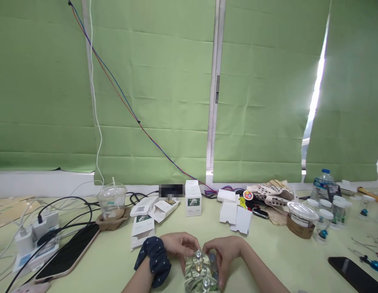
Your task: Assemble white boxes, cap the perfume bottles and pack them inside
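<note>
A shiny, green-patterned object (pixel 193 280) with small silver and gold knobs on top lies at the bottom middle; its kind I cannot make out, and the frame's lower edge cuts it off. My left hand (pixel 180 245), with a dark dotted scrunchie (pixel 154 260) at the wrist, closes round its far left side. On the far right side, my right hand (pixel 224 253) bends its fingers against it. Some greyish round shapes (pixel 213 264) show between the object and my right fingers, partly hidden.
Beyond my hands stands a white box (pixel 193 199), with flattened white cartons (pixel 143 228) to its left and white card pieces (pixel 237 215) to its right. A lidded cup (pixel 112 203), phone (pixel 70 252) and cables lie left. Rightward are a lidded bowl (pixel 301 219), several small jars (pixel 323 224) and another phone (pixel 353 272).
</note>
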Tool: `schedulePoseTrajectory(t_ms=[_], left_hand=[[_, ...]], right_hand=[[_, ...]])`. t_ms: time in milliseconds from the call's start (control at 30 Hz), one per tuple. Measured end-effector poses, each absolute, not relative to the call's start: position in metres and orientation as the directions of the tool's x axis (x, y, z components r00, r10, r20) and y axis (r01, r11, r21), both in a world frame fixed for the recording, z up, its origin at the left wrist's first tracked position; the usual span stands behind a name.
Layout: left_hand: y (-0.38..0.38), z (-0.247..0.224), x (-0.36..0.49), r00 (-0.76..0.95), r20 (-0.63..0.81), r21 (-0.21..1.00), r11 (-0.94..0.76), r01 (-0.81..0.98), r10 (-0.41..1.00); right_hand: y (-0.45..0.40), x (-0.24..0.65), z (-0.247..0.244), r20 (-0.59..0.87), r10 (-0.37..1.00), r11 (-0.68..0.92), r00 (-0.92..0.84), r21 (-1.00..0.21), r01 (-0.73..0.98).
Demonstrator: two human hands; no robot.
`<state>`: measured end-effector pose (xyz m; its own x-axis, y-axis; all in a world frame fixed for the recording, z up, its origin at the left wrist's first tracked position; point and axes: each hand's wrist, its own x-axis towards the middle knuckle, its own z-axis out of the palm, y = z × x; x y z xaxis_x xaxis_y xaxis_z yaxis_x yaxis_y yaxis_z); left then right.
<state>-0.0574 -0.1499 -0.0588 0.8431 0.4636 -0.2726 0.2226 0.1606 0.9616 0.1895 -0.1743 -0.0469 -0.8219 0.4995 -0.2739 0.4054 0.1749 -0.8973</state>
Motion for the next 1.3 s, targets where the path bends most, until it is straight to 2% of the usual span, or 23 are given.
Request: schedulePoseTrajectory(t_ms=[200,267,367,433,500,533,600,700,767,833,933,1067,1200,1300], left_hand=[[-0.156,-0.056,-0.053,0.841,-0.328,0.944,0.157,0.289,0.429],[-0.156,-0.056,-0.052,0.824,-0.335,0.942,0.144,0.303,0.457],[-0.150,-0.059,-0.050,0.716,-0.233,0.967,0.076,0.244,0.658],[-0.143,-0.063,-0.048,0.529,-0.078,0.986,-0.013,0.166,0.845],[-0.135,-0.067,-0.046,0.294,0.069,0.987,-0.108,0.118,0.953],[-0.132,-0.069,-0.045,0.194,0.120,0.984,-0.143,0.110,0.974],[-0.127,-0.075,-0.043,0.068,0.176,0.977,-0.183,0.109,0.982],[-0.120,-0.082,-0.040,0.017,0.185,0.975,-0.186,0.120,0.983],[-0.116,-0.086,-0.039,0.015,0.172,0.976,-0.172,0.130,0.985],[-0.113,-0.088,-0.039,0.021,0.174,0.976,-0.175,0.131,0.985],[-0.110,-0.089,-0.040,0.033,0.193,0.974,-0.195,0.119,0.981],[-0.111,-0.089,-0.041,0.014,0.193,0.973,-0.193,0.124,0.981],[-0.114,-0.087,-0.040,0.044,0.231,0.964,-0.235,0.124,0.972],[-0.118,-0.082,-0.039,0.091,0.290,0.948,-0.299,0.107,0.953]], right_hand=[[-0.182,0.179,-0.041,-0.330,0.387,0.168,-0.861,-0.893,0.417],[-0.186,0.176,-0.038,-0.329,0.346,0.156,-0.879,-0.903,0.399],[-0.186,0.180,-0.035,-0.293,0.329,0.105,-0.898,-0.933,0.343],[-0.180,0.188,-0.037,-0.280,0.315,0.023,-0.907,-0.953,0.302],[-0.171,0.196,-0.044,-0.265,0.314,-0.073,-0.912,-0.964,0.255],[-0.166,0.199,-0.050,-0.248,0.337,-0.111,-0.908,-0.968,0.223],[-0.156,0.200,-0.065,-0.179,0.491,-0.171,-0.852,-0.979,0.107],[-0.145,0.192,-0.087,-0.034,0.821,-0.146,-0.569,-0.977,-0.153],[-0.142,0.182,-0.097,0.047,0.919,-0.062,-0.391,-0.963,-0.263],[-0.139,0.174,-0.100,0.092,0.951,-0.003,-0.294,-0.952,-0.306],[-0.135,0.163,-0.097,0.065,0.971,-0.012,-0.229,-0.948,-0.318],[-0.123,0.149,-0.089,-0.014,0.969,-0.085,-0.246,-0.956,-0.280],[-0.112,0.137,-0.087,0.019,0.973,-0.033,-0.231,-0.976,-0.216],[-0.110,0.136,-0.087,0.062,0.975,0.003,-0.212,-0.964,-0.266]])
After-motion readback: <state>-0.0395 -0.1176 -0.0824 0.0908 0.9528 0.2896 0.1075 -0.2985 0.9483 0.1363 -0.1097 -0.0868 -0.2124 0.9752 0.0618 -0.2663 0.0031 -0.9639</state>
